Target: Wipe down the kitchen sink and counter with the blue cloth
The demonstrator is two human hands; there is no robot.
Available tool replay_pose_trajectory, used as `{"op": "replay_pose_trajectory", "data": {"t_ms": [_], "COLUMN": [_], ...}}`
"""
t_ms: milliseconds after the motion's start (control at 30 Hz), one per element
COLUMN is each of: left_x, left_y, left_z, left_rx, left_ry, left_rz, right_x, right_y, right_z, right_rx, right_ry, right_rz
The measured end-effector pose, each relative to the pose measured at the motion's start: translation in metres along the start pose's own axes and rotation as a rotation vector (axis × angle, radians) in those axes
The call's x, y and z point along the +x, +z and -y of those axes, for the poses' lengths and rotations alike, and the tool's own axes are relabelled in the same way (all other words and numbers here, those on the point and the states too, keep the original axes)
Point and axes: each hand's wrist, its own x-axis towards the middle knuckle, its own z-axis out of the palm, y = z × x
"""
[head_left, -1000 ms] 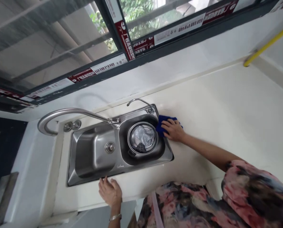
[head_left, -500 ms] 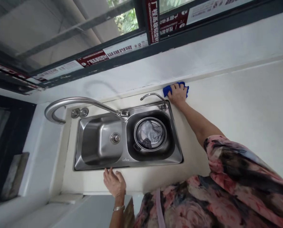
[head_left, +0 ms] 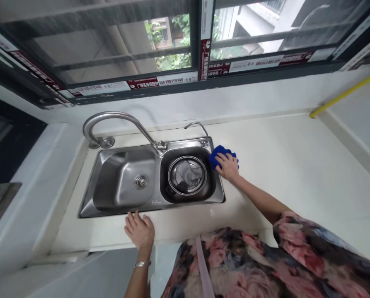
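My right hand (head_left: pixel 227 166) presses a blue cloth (head_left: pixel 218 154) flat on the cream countertop (head_left: pixel 284 165), right beside the right edge of the steel double sink (head_left: pixel 110 205). Its fingers lie over the cloth and hold it down. My left hand (head_left: pixel 139 230) rests open, fingers spread, on the counter's front strip just below the sink. A round steel strainer basket (head_left: pixel 187 175) with crumpled plastic in it sits in the sink's right bowl. The left bowl holds only its drain (head_left: pixel 140 181).
A tall curved tap (head_left: pixel 116 120) arches over the sink; a small thin tap (head_left: pixel 199 126) stands at the back right. A dark-framed window (head_left: pixel 200 49) runs behind the counter. A yellow pipe (head_left: pixel 343 95) crosses the far right corner.
My right hand has pulled the blue cloth from the back wall edge toward me, down along the sink's right side. The left hand has stayed on the counter front. The view has shifted.
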Motion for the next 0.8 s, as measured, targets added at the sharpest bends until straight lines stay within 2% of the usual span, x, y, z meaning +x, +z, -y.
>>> {"op": "replay_pose_trajectory", "data": {"t_ms": [300,400,500,600,667,733,800], "left_x": [0.004,0.006,0.007,0.007,0.007,0.006,0.005], "left_y": [0.001,0.004,0.003,0.001,0.001,0.001,0.0], "left_z": [0.0,0.0,-0.003,-0.006,-0.006,-0.005,-0.004], "left_rx": [-0.011,-0.007,-0.001,0.002,0.01,0.018,0.028], "left_ry": [0.056,0.069,0.047,0.038,0.03,0.024,0.027], "left_rz": [-0.014,-0.033,-0.013,0.009,0.016,0.024,0.033], "right_x": [-0.167,-0.208,-0.236,-0.248,-0.24,-0.217,-0.181], "right_y": [-0.004,-0.004,-0.007,-0.016,-0.022,-0.026,-0.027], "right_z": [0.015,-0.007,-0.059,-0.122,-0.158,-0.182,-0.194], "right_rx": [0.121,0.144,0.127,0.059,-0.01,-0.075,-0.103], "right_ry": [-0.166,-0.225,-0.202,0.031,0.246,0.466,0.668], "right_rz": [0.09,0.068,-0.024,-0.119,-0.165,-0.206,-0.232]}}
